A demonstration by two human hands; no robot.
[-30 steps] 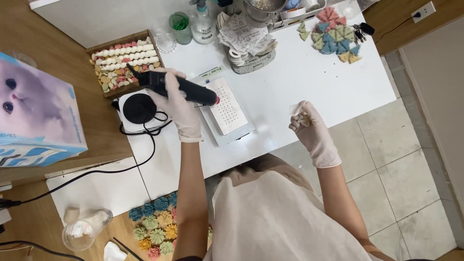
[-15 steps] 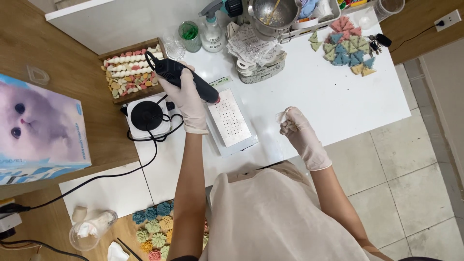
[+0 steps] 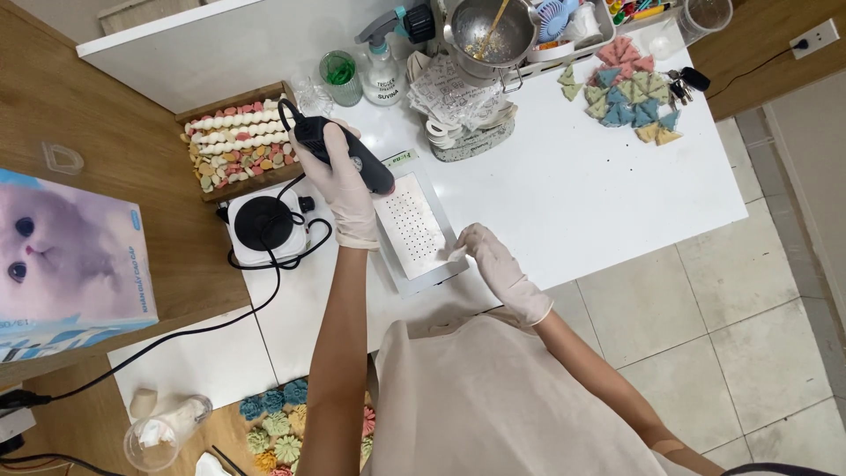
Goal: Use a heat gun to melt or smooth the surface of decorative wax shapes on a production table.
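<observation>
My left hand, in a pale glove, grips a black corded pen-shaped power tool above the white table. The tool's tip points toward a white perforated tray lying just right of that hand. My right hand, also gloved, pinches a small white piece at the tray's right edge. The tool's cord runs down to a white base unit with a black round top.
A wooden box of small coloured shapes sits at the back left. Behind stand a spray bottle, a green cup and a metal pot. Coloured triangles lie far right. A cat-picture box stands left.
My right hand has moved left from the table's front edge to the perforated tray with the small white piece. My left hand keeps hold of the tool, raised slightly toward the wooden box.
</observation>
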